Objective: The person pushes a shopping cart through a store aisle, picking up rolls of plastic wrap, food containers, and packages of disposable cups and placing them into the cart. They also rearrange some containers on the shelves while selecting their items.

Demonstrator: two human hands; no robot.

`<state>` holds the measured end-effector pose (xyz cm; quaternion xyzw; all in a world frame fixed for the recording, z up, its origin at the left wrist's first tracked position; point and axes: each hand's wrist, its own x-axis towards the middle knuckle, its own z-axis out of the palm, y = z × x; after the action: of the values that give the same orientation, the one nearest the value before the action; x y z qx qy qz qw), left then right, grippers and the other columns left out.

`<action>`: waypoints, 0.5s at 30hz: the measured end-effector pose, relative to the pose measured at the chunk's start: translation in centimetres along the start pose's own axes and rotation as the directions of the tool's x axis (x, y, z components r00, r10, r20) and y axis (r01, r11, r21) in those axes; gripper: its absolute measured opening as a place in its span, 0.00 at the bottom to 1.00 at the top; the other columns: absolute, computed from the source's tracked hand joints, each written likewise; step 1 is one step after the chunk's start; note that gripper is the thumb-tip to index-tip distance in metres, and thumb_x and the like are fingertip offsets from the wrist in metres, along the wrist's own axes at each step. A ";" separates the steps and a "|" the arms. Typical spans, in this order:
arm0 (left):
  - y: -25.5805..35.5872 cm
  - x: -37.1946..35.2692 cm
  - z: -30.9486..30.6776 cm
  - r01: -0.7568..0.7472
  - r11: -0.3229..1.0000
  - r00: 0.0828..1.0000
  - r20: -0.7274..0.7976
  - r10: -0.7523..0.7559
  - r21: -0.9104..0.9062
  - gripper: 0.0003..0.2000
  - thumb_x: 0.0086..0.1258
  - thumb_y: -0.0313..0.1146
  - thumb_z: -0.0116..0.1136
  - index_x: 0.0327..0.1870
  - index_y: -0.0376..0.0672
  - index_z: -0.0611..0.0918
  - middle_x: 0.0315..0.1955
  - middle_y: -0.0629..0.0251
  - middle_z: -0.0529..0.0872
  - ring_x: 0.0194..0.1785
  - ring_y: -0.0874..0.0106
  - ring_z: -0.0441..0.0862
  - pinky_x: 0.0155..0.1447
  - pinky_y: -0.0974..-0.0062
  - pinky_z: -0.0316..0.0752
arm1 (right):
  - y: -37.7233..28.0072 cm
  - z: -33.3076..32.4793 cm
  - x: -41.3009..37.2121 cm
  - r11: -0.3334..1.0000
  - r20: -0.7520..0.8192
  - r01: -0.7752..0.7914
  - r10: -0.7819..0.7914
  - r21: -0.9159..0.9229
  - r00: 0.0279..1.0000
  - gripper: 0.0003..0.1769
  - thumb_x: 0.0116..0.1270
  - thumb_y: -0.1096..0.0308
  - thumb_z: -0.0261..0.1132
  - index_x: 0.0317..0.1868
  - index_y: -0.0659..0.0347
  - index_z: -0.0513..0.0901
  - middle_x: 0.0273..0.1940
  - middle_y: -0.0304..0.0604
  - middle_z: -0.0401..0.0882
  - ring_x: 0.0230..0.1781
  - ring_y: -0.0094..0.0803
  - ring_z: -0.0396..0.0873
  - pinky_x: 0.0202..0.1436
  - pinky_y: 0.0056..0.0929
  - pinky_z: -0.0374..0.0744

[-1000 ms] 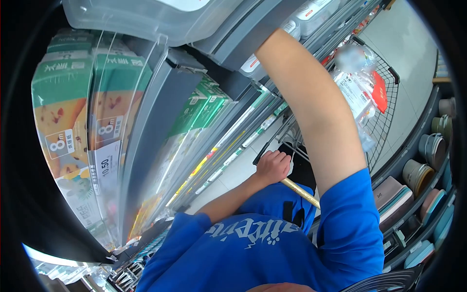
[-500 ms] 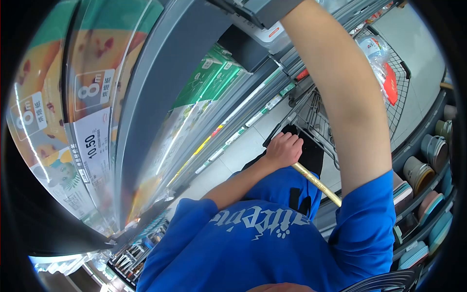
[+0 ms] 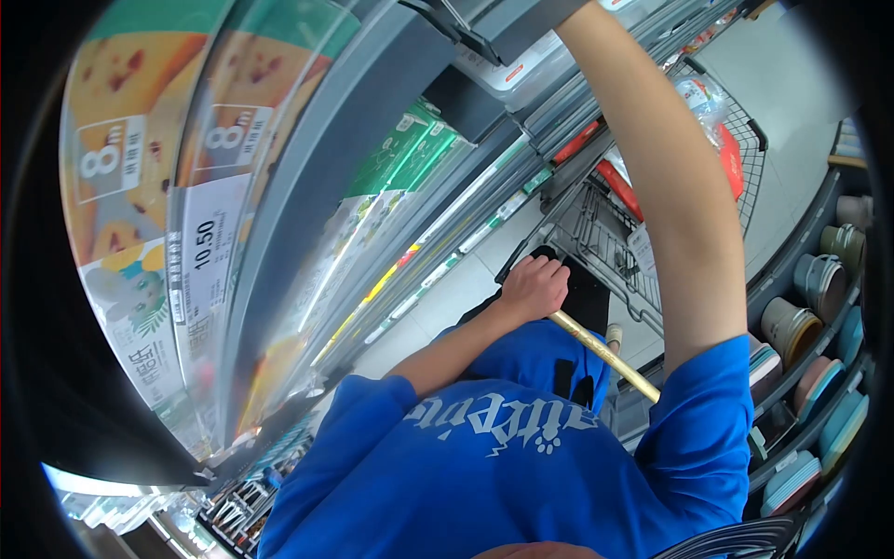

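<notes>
My left hand (image 3: 536, 286) is closed around the gold-coloured handle bar (image 3: 605, 354) of a shopping cart, near its black end piece. The cart's wire basket (image 3: 596, 228) stands ahead of me and holds plastic-wrapped and red packages (image 3: 729, 158). My right arm (image 3: 666, 177) is raised toward the shelf at the top edge. The hand at its end is out of view, so what it touches cannot be seen. Close to that wrist are a grey shelf edge (image 3: 521, 28) and a clear plastic box (image 3: 521, 79).
On the left, boxes marked 8m (image 3: 107, 158) stand behind a price label (image 3: 203, 242) reading 10.50. Green-and-white boxes (image 3: 410, 154) fill a lower shelf. Bowls and cups (image 3: 792, 326) line the right-hand shelf. Pale floor tiles (image 3: 792, 93) show beyond the cart.
The shelf boxes and price label appear farther right in the picture. My raised right forearm has shifted a little, uncovering more red packages in the cart. My left hand keeps its grip.
</notes>
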<state>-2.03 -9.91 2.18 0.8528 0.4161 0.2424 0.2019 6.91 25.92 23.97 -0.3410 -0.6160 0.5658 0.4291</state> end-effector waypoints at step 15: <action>0.3 0.3 -0.4 0.040 0.965 0.998 -0.043 -0.053 -0.259 0.07 0.61 0.24 0.61 0.40 0.41 0.84 0.35 0.60 0.86 0.39 0.61 0.84 0.45 0.64 0.77 | 1.0 -0.2 0.1 0.995 -0.158 0.039 -0.054 -0.094 0.986 0.27 0.73 0.56 0.57 0.67 0.62 0.73 0.68 0.52 0.73 0.67 0.42 0.74 0.70 0.35 0.73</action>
<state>-1.87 -9.77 2.74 0.8030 0.4057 0.3108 0.3065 7.01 26.26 22.98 -0.3900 -0.6123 0.4981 0.4743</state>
